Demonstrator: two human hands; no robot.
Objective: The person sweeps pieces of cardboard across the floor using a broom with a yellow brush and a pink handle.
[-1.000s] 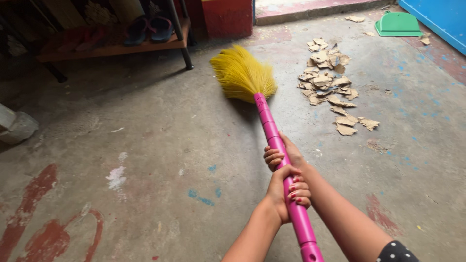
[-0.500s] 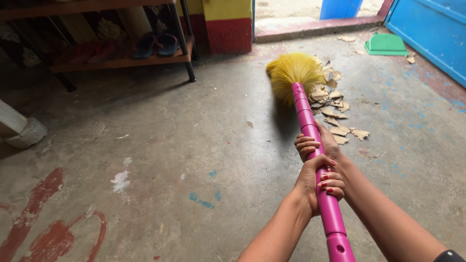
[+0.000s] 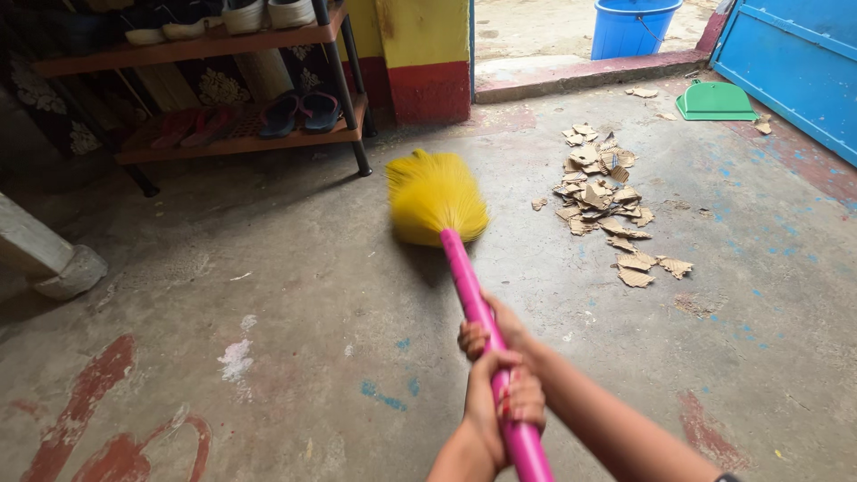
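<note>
Shoe rack (image 3: 232,143) at 10 o'clock. Broom (image 3: 446,223): yellow bristle head on floor at 12, pink handle runs down to 6. Left hand (image 3: 495,406) fully wrapped on handle, right hand (image 3: 486,337) gripping just above it. Torn cardboard pile (image 3: 603,192) at 1 o'clock; green dustpan (image 3: 714,101) further out at 2.

Broom handle (image 3: 466,286) glossy pink plastic; bristles (image 3: 435,194) yellow synthetic; floor (image 3: 268,295) rough, matt concrete.

Single head-worn view; looks down and forward over the concrete floor (image 3: 268,268); near the hands, toward the doorway.
</note>
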